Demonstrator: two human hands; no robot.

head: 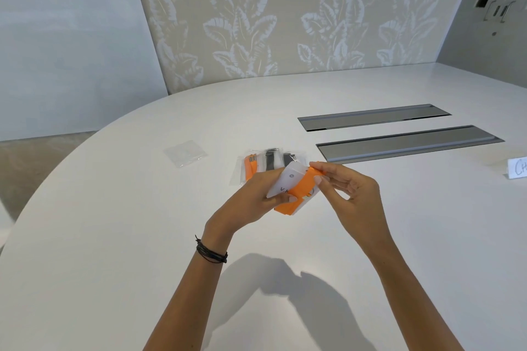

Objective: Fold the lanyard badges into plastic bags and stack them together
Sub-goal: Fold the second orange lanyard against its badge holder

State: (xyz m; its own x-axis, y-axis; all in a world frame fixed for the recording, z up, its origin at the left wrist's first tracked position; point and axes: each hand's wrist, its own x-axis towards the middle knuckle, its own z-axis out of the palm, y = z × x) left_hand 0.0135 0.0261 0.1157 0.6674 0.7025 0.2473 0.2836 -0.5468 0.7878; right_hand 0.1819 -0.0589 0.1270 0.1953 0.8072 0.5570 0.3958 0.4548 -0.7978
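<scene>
A single head-worn camera looks forward and down, close over the rounded white desk (142, 236), toward the leaf-patterned wall panel (285, 14).

The table (114, 236) is smooth and white with a soft, nearly matt sheen, and the two cover panels (373, 117) set into its far right part look like brushed grey metal. The empty bag (185, 152) and the filled bags (256, 162) are thin clear plastic, glossy and slightly crinkled. The orange lanyard (302, 188) looks like flat matt woven cloth, the badge card (288, 182) like smooth white plastic, and the name card (517, 168) at the right edge like matt paper
</scene>
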